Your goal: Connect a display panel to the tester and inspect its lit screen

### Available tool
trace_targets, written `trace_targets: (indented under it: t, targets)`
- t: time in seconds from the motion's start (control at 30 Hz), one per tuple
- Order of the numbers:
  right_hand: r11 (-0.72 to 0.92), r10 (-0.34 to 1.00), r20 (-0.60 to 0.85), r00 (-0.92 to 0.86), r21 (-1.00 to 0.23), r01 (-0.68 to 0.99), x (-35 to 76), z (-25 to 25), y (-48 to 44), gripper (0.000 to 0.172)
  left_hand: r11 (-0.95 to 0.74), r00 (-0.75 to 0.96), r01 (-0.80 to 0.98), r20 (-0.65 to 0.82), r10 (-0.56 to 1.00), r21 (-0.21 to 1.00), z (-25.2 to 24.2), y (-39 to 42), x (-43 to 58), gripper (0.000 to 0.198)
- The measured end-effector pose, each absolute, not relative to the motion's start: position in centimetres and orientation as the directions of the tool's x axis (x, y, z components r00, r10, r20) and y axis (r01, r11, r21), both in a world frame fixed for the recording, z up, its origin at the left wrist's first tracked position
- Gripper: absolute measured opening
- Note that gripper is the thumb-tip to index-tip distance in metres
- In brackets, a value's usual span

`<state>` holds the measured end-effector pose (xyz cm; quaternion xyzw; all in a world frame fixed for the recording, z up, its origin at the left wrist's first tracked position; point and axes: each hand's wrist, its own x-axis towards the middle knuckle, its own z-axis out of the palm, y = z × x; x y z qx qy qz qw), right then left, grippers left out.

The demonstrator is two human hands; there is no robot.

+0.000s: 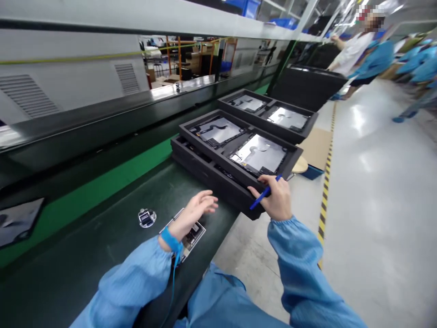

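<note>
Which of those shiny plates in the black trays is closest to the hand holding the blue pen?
The plate in the near tray's right pocket, just beyond the right hand gripping the blue pen; the other three lie farther off.

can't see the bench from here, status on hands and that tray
Right hand grips blue pen, resting on foam tray. Left hand open, empty, above circuit board. Nothing blocking.

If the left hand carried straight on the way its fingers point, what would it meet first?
Probably the near side of the black foam tray stack; the left hand points at it across bare bench, though depth is unclear.
</note>
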<state>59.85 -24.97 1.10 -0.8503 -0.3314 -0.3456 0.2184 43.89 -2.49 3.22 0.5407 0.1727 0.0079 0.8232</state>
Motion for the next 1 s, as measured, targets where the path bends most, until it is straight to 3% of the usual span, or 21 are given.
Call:
trace_targets:
  t: [0.17, 0.57, 0.73, 0.8, 0.9, 1.0]
  targets:
    - [-0.723, 0.487, 0.698, 0.525, -0.015, 0.69, 60.3, 2.2, -23.7, 0.046, 0.476, 0.93, 0.123, -0.268, 0.25, 0.871, 1.5, -3.2, 49.0, 0.024]
    - [-0.655, 0.483, 0.753, 0.447, -0.029, 0.755, 56.6, 2.4, -26.0, 0.036, 0.52, 0.884, 0.107, -0.32, 0.341, 0.848, 1.8, -4.7, 51.0, 0.018]
    - [-0.653, 0.462, 0.753, 0.469, -0.069, 0.754, 54.6, 2.4, -25.8, 0.031, 0.574, 0.891, 0.136, -0.353, 0.286, 0.807, 1.7, -4.5, 51.5, 0.015]
    - [-0.6, 0.378, 0.751, 0.541, -0.247, 0.761, 54.3, 2.5, -26.1, 0.028, 0.592, 0.881, 0.125, -0.364, 0.302, 0.796, 1.9, -5.0, 51.5, 0.013]
    - [-0.428, 0.068, 0.69, 0.721, -0.632, 0.645, 56.9, 3.3, -27.7, 0.032, 0.606, 0.868, 0.132, -0.386, 0.311, 0.784, 2.5, -6.1, 51.4, 0.012]
    - [-0.369, -0.238, 0.593, 0.769, -0.788, 0.493, 63.3, 4.7, -29.8, 0.042, 0.618, 0.867, 0.154, -0.405, 0.29, 0.771, 2.8, -7.1, 51.4, 0.016]
